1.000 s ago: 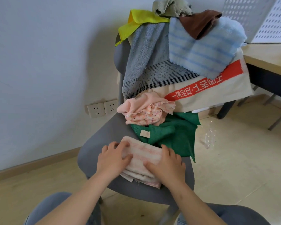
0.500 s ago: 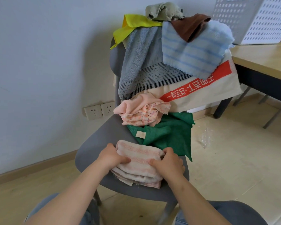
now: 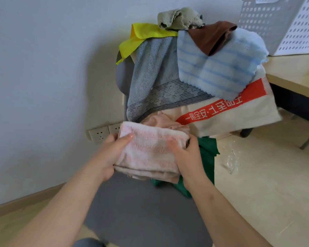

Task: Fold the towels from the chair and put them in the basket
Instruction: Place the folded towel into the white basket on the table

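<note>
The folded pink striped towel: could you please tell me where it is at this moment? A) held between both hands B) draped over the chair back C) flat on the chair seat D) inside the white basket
A: the left hand and right hand each grip one end of the folded pink striped towel, holding it above the grey chair seat.

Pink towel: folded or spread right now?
Folded: the towel shows stacked layers along its near edge; left hand and right hand grip its ends above the chair.
</note>
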The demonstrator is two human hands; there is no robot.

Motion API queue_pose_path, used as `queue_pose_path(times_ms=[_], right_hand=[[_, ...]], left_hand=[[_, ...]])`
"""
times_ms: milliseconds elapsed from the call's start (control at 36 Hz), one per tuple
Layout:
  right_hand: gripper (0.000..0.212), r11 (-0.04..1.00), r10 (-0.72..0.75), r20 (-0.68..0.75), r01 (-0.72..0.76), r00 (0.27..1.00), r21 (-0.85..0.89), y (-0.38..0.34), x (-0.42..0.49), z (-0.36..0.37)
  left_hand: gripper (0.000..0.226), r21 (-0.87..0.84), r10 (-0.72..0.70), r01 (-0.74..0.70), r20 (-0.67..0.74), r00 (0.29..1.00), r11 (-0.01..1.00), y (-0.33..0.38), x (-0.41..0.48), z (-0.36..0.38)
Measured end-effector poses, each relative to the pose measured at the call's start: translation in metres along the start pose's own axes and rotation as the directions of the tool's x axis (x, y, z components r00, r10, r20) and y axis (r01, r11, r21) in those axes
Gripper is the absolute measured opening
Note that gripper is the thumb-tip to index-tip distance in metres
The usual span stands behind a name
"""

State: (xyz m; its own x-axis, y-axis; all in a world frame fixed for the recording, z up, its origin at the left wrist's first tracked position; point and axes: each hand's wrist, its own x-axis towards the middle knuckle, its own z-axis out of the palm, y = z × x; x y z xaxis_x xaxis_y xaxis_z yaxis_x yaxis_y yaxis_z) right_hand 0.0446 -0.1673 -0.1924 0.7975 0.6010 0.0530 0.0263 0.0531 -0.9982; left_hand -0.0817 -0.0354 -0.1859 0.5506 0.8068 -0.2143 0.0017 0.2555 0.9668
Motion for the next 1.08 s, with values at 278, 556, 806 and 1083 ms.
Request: queue_pose_path(times_ms=[278,556,806,1083], right_hand=[[0.032,0.982,-0.184,-0.003,0.184,0.983,0.035,-0.124,0.124,0.019],[0.031,0.989,-0.143,-0.136,0.134,0.980,-0.069,-0.322,0.170,-0.008],[0.024,0.989,-0.057,-0.278,0.017,0.959,-0.145,-0.417,0.209,-0.081],[0.042,0.728,-0.067,-0.291,-0.153,0.955,-0.669,-0.392,0.286,-0.212]], left_hand=[[0.004,-0.076,0.199,-0.204,-0.071,0.977,0.976,0.150,0.078,0.050],[0.039,-0.150,0.047,-0.011,0.236,0.971,0.989,0.342,0.075,0.121],[0.029,-0.027,-0.093,0.115,0.422,0.902,0.993,0.427,0.084,0.218],[0.007,-0.144,-0.148,0.204,0.326,0.934,0.968,0.418,0.113,0.314]])
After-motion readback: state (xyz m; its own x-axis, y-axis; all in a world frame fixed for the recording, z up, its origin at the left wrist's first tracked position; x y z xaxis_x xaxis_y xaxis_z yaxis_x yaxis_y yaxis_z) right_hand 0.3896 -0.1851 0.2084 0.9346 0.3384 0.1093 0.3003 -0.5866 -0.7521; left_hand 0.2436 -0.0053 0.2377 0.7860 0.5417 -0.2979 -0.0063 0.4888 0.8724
